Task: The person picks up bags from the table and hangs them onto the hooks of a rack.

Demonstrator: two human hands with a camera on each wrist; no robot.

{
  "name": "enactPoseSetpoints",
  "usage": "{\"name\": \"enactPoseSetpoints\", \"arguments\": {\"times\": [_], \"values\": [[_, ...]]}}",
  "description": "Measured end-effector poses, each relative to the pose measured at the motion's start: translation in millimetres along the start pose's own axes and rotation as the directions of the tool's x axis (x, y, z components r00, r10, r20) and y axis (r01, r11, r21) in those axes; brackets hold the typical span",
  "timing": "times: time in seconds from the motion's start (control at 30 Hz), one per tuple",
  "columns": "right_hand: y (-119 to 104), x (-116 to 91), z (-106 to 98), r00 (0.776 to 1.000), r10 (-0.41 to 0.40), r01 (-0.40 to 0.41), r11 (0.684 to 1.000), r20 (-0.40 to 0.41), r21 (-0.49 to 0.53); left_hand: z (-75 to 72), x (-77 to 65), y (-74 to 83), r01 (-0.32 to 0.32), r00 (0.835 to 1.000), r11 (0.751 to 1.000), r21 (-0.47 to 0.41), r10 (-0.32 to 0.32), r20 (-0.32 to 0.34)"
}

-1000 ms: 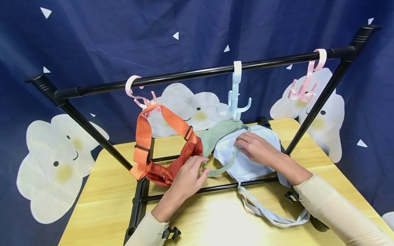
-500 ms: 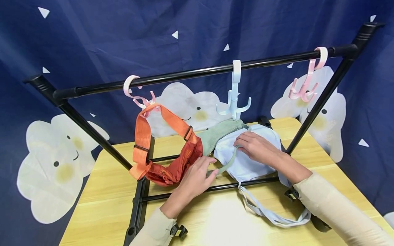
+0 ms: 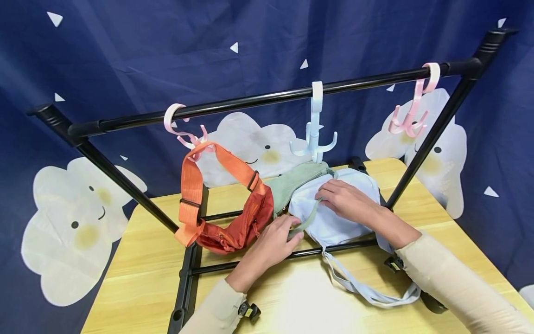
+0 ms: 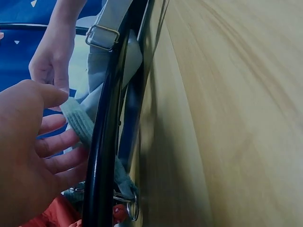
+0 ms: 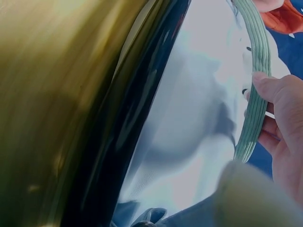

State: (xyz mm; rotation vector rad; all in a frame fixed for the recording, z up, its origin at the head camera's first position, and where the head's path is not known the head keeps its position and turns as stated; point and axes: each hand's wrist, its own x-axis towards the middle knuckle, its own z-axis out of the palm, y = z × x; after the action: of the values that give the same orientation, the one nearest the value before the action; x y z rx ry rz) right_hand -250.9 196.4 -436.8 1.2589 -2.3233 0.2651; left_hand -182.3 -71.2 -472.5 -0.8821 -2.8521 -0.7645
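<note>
My right hand [image 3: 342,197] pinches a ribbed green strap [image 5: 258,52] between thumb and fingers, over the pale blue bag [image 3: 333,227]. Close by on its left, my left hand [image 3: 271,243] has its thumb and fingers apart, with the green strap [image 3: 309,220] running between them. In the left wrist view its fingertips lie right at the strap [image 4: 78,120]. A metal ring [image 4: 136,208] sits at the strap's lower end. The green bag [image 3: 288,188] lies behind, partly covered by the pale blue one. An orange-red waist bag [image 3: 238,227] hangs beside my left hand by its strap.
A black rack's top bar [image 3: 258,98] carries a pink hook [image 3: 193,139] holding the orange strap, a light blue hook [image 3: 314,144] and another pink hook [image 3: 406,123]. The lower rail [image 3: 306,253] crosses under the bags. A pale strap [image 3: 367,294] trails over the wooden table [image 3: 125,278].
My left hand has moved right along the green strap, away from the strap's metal fitting and towards my right hand. My right hand keeps its pinch, almost still.
</note>
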Motion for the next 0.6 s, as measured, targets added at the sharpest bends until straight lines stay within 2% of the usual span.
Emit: {"name": "enactPoseSetpoints", "arguments": {"times": [0.13,0.43,0.6], "values": [[-1.8,2.1,-0.6,1.0,-0.004,0.004,1.0,-0.012,0.01,1.0,1.8,0.4,0.006,1.0,1.0,-0.01,-0.006,-0.001],[-5.7,6.1,-1.5,1.0,-0.005,0.005,0.999,-0.002,0.039,3.9,8.1,0.4,-0.021,0.998,0.997,-0.075,0.017,-0.058],[-7.3,8.8,-2.7,1.0,-0.005,0.004,1.0,0.002,0.027,3.5,10.6,0.1,-0.011,0.998,0.995,-0.103,0.004,-0.066]]}}
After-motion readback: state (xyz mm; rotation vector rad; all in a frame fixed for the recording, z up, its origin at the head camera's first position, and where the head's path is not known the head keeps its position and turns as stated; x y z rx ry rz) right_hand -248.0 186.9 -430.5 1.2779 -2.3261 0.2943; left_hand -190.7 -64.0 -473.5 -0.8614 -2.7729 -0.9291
